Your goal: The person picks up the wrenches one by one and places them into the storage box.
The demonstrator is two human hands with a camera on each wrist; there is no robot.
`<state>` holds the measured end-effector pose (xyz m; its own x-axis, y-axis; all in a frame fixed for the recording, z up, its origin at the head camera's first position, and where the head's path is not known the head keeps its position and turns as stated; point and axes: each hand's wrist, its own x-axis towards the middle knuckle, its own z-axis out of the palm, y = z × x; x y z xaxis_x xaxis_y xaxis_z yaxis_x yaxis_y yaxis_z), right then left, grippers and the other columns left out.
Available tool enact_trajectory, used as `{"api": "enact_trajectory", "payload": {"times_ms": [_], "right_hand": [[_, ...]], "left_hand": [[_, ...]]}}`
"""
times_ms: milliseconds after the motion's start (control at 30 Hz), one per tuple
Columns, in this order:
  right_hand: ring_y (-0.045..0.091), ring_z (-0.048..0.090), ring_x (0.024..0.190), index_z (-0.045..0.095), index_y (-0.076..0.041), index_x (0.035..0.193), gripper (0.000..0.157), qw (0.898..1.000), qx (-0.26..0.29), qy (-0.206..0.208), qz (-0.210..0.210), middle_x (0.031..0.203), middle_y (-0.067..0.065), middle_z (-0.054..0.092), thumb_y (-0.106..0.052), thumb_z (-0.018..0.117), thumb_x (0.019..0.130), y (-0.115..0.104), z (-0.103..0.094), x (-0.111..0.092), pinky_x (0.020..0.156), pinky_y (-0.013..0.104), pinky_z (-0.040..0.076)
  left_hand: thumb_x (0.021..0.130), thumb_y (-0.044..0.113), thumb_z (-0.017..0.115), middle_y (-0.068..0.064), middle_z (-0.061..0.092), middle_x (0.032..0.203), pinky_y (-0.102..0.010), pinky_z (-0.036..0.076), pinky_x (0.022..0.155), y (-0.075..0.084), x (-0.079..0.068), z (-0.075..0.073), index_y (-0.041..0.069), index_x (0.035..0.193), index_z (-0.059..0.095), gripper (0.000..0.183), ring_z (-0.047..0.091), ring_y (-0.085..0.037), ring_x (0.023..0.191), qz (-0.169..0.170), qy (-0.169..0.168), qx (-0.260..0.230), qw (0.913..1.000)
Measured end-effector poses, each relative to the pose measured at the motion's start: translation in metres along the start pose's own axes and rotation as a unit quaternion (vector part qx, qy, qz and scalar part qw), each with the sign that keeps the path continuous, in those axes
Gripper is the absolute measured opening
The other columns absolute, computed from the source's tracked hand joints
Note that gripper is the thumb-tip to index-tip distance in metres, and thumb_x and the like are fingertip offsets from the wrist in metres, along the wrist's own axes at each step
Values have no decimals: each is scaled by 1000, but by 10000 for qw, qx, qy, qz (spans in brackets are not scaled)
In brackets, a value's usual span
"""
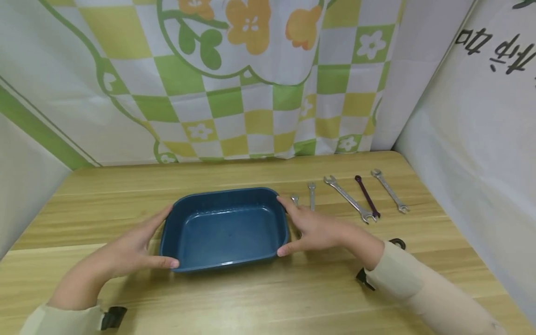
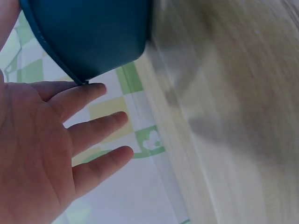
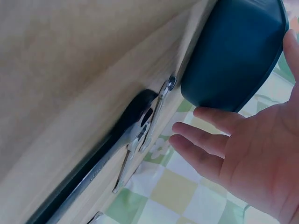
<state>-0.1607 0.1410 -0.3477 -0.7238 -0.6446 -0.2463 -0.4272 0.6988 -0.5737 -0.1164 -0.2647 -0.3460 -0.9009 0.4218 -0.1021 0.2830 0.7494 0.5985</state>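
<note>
A dark blue rectangular plastic basin (image 1: 228,232), with nothing in it, is between both hands at mid-table. My left hand (image 1: 130,249) grips its left end, thumb on the near corner and forefinger by the far one. In the left wrist view, the left hand's other fingers (image 2: 100,130) are spread straight, off the basin. At the opposite end, my right hand (image 1: 316,229) holds the rim with thumb in front and forefinger behind. Its remaining fingers (image 3: 201,144) lie below the basin's corner in the right wrist view. Whether the basin is slightly raised I cannot tell.
Right of the basin lie several wrenches: a small silver wrench (image 1: 311,195), a large open-ended wrench (image 1: 347,197), a purple wrench (image 1: 367,197) and another silver wrench (image 1: 389,190). A black ring-shaped end (image 1: 397,243) shows beside the right sleeve. A checked curtain (image 1: 251,116) hangs behind the table.
</note>
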Motion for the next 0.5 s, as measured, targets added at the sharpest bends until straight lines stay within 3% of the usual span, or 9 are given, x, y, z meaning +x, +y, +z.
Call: {"api": "enact_trajectory", "payload": {"times_ms": [267, 500], "right_hand": [[35, 12, 153, -12, -21, 159, 126, 9996, -108, -37, 252, 167, 12, 6, -72, 69, 76, -6, 7, -10, 121, 50, 24], [30, 16, 153, -11, -19, 160, 126, 9998, -64, 19, 178, 167, 11, 5, -71, 69, 77, -6, 10, -17, 121, 49, 25]], "left_hand": [[67, 54, 85, -34, 20, 159, -75, 25, 105, 3, -3, 2, 10, 161, 5, 130, 22, -60, 141, -30, -71, 226, 9997], [68, 54, 84, -35, 22, 158, -75, 27, 102, 3, -5, 5, 13, 161, 4, 129, 25, -60, 140, 19, -54, 245, 9997]]}}
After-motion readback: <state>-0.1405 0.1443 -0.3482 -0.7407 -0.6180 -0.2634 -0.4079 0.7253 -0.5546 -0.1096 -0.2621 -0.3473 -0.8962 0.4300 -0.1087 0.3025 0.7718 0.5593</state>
